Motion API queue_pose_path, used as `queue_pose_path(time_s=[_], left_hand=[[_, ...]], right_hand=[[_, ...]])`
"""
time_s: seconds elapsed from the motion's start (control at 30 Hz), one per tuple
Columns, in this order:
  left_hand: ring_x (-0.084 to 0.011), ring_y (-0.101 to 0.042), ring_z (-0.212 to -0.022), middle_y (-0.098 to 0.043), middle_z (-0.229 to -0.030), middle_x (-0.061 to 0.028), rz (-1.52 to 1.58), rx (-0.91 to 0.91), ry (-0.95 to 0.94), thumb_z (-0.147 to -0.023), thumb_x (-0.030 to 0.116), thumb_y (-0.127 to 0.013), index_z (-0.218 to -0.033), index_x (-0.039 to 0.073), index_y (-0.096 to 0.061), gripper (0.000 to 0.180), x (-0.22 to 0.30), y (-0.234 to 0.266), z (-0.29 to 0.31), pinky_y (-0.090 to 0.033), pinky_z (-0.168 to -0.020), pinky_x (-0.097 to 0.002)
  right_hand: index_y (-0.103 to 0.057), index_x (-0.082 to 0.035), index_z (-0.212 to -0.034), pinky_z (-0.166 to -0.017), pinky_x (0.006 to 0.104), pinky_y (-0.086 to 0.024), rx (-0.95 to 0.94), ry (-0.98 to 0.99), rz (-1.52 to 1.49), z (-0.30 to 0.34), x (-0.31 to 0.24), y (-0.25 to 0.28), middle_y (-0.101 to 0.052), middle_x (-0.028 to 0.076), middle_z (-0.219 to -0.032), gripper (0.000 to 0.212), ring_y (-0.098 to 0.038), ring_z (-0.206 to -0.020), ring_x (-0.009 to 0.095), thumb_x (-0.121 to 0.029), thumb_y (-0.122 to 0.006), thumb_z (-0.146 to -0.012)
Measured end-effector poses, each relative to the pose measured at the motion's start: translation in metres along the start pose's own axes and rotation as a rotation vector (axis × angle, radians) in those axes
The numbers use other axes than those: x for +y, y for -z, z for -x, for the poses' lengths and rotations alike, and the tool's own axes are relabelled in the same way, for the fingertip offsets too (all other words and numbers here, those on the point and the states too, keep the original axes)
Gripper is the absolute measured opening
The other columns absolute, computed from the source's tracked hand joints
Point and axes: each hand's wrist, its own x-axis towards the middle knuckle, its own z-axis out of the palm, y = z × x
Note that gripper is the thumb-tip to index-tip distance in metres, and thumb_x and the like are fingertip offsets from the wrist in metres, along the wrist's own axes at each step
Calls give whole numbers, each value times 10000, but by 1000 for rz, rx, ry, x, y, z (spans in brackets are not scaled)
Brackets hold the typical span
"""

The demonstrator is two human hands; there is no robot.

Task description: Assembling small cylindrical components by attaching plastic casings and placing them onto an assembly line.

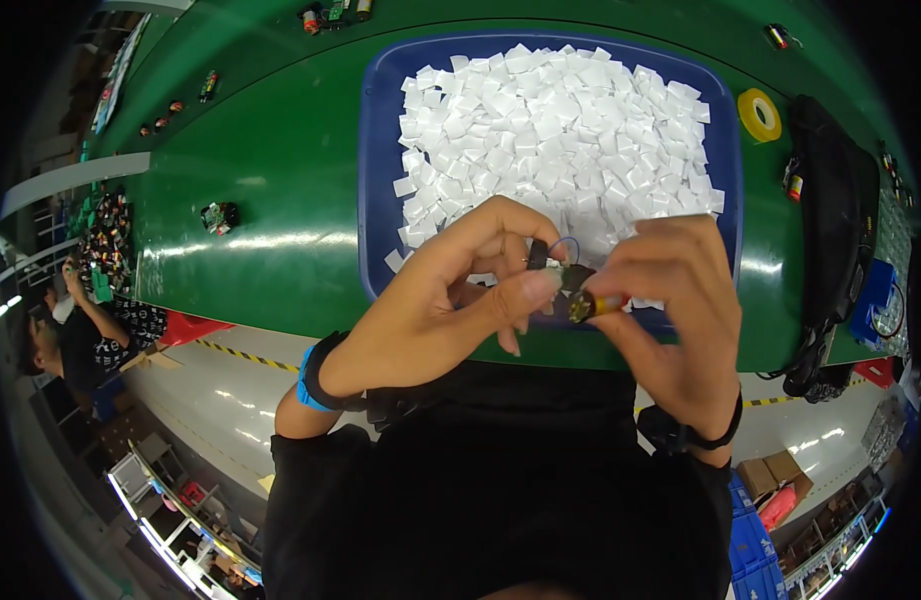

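Over the near edge of a blue tray heaped with small white square pieces, both my hands are at work close together. My left hand pinches a small circuit board with a black part on it between thumb and fingers. In my right hand, a small gold-orange cylinder, like a battery, is gripped by the thumb and fingertips. A thin blue wire loops between the hands. A dark piece between them is partly hidden, so I cannot tell what it joins.
A yellow tape roll and a black bag lie right of the tray on the green table. A small circuit assembly sits to the left. Far left are a pile of parts and another person.
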Motion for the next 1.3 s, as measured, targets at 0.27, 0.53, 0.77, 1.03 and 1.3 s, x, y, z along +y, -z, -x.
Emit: queue_pose_path(time_s=[0.27, 0.53, 0.77, 1.03, 1.3], left_hand=[[-118, -619, -872, -577, -1048, -57, 54, -25, 86, -994, 62, -547, -1221, 5, -530, 235, -5, 4, 6, -559, -665, -253], [-105, -614, -915, -596, -1069, -57, -269, 22, 187, -921, -27, -566, -1230, 15, -561, 311, -3, -3, 17, -545, -691, -249], [-119, -628, -976, -631, -1134, -92, -373, 44, -75, -883, -17, -686, -1210, 12, -597, 340, -11, -4, 14, -539, -721, -249], [-145, -657, -957, -682, -1064, -93, -96, 165, -247, -893, 21, -722, -1209, -4, -635, 328, -21, -11, -3, -560, -777, -269], [-201, -689, -950, -711, -1118, -135, -290, 179, -369, -820, 37, -785, -1185, -17, -666, 388, -13, -16, -6, -562, -824, -297]], right_hand=[[-727, -9, -936, -763, 397, -539, 80, 223, 85, 8, -2, -17, -723, 74, -962, 304, -624, -949, 287, -11, -823, -648], [-744, -10, -855, -800, 420, -545, 197, 236, 187, 15, -4, -35, -745, 81, -949, 213, -627, -926, 277, -30, -840, -666], [-765, 8, -895, -723, 336, -528, 151, 328, 227, 12, 4, -20, -727, 68, -1003, 229, -615, -928, 258, -31, -836, -681], [-718, 18, -923, -676, 305, -517, 401, -61, -32, 19, -4, -9, -681, 113, -887, 285, -619, -822, 232, -54, -857, -685], [-690, 60, -967, -570, 222, -465, 274, -178, -280, 20, 0, -21, -667, 132, -884, 253, -609, -700, 135, -4, -817, -757]])
